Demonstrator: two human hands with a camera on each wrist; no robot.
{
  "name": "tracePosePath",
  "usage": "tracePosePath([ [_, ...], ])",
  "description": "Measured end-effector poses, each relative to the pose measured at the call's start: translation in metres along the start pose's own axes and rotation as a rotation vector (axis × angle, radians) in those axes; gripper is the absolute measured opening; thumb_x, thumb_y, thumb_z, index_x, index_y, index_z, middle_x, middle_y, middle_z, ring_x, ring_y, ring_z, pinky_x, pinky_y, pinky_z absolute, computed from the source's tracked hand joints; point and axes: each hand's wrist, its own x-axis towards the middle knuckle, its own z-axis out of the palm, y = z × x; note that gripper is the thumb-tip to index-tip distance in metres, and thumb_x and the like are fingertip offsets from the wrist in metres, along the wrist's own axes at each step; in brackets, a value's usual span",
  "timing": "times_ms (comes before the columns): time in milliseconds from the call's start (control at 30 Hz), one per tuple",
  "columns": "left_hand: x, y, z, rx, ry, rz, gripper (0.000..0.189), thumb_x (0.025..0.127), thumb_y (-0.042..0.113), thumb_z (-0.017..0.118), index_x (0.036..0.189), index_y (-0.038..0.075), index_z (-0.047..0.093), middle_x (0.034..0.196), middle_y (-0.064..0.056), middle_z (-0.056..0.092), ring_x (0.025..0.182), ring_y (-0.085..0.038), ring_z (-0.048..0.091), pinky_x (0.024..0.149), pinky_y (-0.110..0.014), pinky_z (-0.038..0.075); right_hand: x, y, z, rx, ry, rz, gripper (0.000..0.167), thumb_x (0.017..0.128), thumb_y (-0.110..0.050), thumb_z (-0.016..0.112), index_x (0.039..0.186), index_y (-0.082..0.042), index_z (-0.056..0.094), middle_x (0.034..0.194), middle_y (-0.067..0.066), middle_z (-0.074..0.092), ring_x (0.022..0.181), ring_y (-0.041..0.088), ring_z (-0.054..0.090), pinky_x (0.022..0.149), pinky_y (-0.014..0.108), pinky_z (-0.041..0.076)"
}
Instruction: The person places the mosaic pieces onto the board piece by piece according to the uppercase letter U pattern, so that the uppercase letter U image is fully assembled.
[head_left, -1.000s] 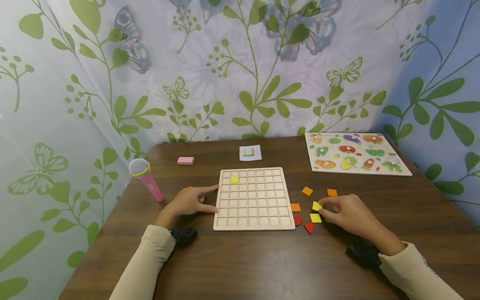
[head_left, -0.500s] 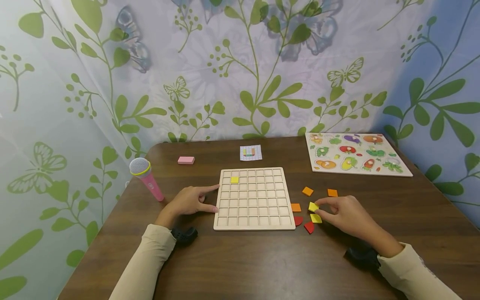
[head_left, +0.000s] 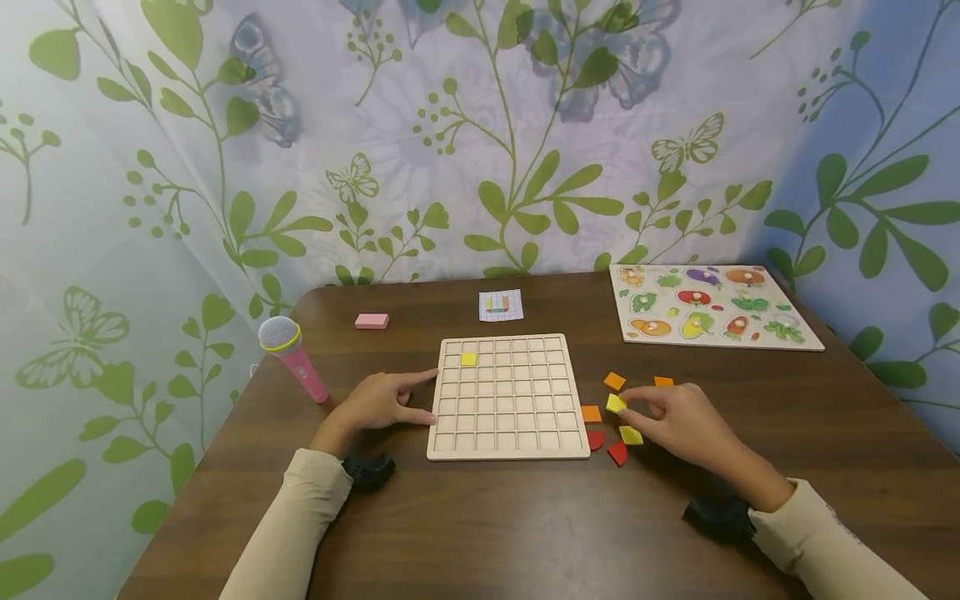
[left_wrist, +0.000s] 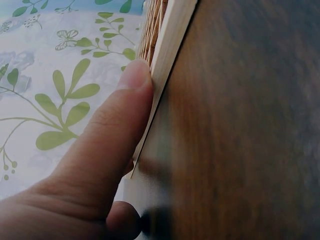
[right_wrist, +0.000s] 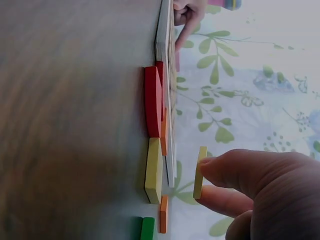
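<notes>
My right hand [head_left: 684,420] pinches a yellow square tile [head_left: 616,403] between thumb and finger, lifted off the table in the right wrist view, where the tile [right_wrist: 200,172] shows edge-on. My left hand [head_left: 382,402] touches the left edge of a wooden grid board [head_left: 506,398] with straight thumb and index finger. In the left wrist view the thumb [left_wrist: 112,125] lies against the board's side. One yellow tile [head_left: 468,359] sits in a cell near the board's upper left corner. Another yellow tile [head_left: 631,435] lies on the table below the right hand.
Orange tiles [head_left: 591,413] and red quarter-round pieces [head_left: 617,453] lie right of the board. A green piece [right_wrist: 148,229] shows in the right wrist view. Behind are a pattern card [head_left: 501,305], a pink block [head_left: 372,321] and a vegetable puzzle [head_left: 712,308]. A toy microphone [head_left: 296,358] stands left.
The right hand, having picked up the yellow tile from among the loose pieces, has moved a little left with it toward the board. The left hand has stayed in place.
</notes>
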Motion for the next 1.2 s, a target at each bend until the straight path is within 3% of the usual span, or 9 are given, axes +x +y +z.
tracePosePath([
  [433,-0.002,-0.006,0.003,0.045,0.018,0.012,0.089,0.078,0.068,0.077,0.155,0.034,0.047,0.059,0.009,0.033,0.054,-0.008,0.024,0.054,-0.028,0.025,0.009,-0.006,0.008,0.033,-0.026,-0.034,0.023,0.089,-0.027,0.081,0.107,-0.013,0.080,0.051,-0.014,0.029,0.043,0.005,0.025,0.047,0.025,0.024],
  [933,0.002,0.000,0.001,0.047,0.021,0.020,0.087,0.079,0.067,0.077,0.154,0.034,0.048,0.059,0.009,0.034,0.054,-0.009,0.025,0.054,-0.029,0.026,0.019,-0.011,0.021,0.099,-0.086,-0.038,0.024,0.090,-0.029,0.080,0.110,-0.016,0.080,0.049,-0.015,0.027,0.043,0.003,0.022,0.045,0.023,0.024],
  [1200,0.000,0.002,0.001,0.035,0.017,0.017,0.087,0.080,0.064,0.078,0.154,0.032,0.048,0.059,0.009,0.033,0.055,-0.008,0.024,0.055,-0.029,0.025,0.030,-0.019,0.031,0.089,-0.106,-0.105,0.023,0.091,-0.027,0.078,0.111,-0.015,0.080,0.049,-0.016,0.028,0.042,0.003,0.023,0.047,0.024,0.024],
])
